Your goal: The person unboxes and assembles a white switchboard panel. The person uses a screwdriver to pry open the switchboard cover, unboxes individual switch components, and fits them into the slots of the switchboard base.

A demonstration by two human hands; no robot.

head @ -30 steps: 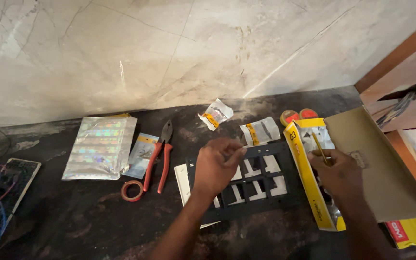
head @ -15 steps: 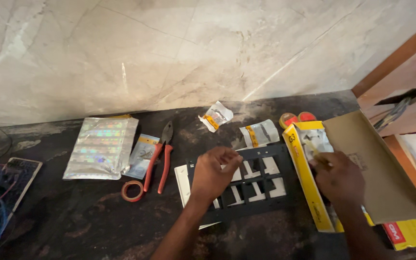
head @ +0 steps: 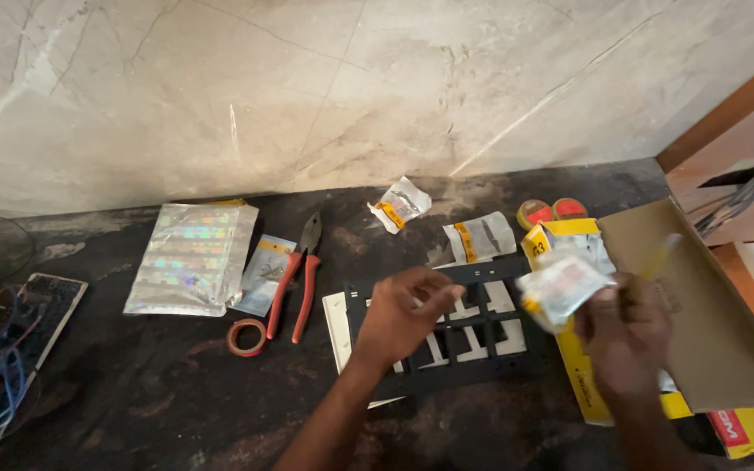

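While the left hand (head: 401, 314) rests palm-down on the black slotted frame (head: 473, 336), its fingers curled and pressing on the frame's upper bar rather than closed around anything, the right hand (head: 626, 336) is raised just to the right of it, over the yellow box (head: 582, 384). The right hand's fingers are pinched on a small clear packet (head: 560, 283), which is blurred and sticks up and to the left from the fingertips, toward the frame; a thin yellow stick-like object (head: 661, 255) also rises from this hand (its kind cannot be told). The frame lies flat on the dark counter (head: 133, 392), its long axis running left to right, partly over a white plate (head: 339, 323). The packet thus hangs just beside the frame's right end, nearer the right hand than the left. Further left lie red-handled pliers (head: 297, 275), a roll of tape (head: 246, 337) and a shiny foil bag (head: 192, 257); two more small packets (head: 479, 237) lie near the marble wall (head: 307, 87).
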